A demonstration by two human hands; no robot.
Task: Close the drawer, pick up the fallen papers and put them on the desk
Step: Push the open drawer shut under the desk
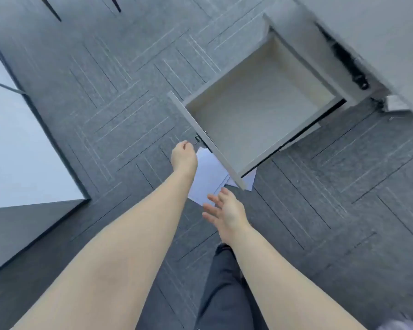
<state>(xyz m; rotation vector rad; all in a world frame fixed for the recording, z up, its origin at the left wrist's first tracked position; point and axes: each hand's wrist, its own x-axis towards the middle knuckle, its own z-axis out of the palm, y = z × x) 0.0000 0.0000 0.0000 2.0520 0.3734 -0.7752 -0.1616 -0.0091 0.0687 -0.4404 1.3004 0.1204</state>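
The drawer (260, 108) stands pulled out in the upper right of the frame, its pale inside bare, its grey front panel running diagonally down toward the centre. My left hand (184, 156) reaches to the small dark handle (198, 139) on that front panel, just left of centre; my fingers are curled in loosely, near the handle, but I cannot tell whether they touch it. My right hand (227, 210) hovers lower, just below centre, fingers spread and slack, gripping nothing. The fallen papers (210, 177) lie white on the grey carpet (105, 103) between my two hands, partly tucked under the drawer's front corner. A desk edge (22, 151) fills the left side. My dark trouser leg (224, 294) shows at the bottom.
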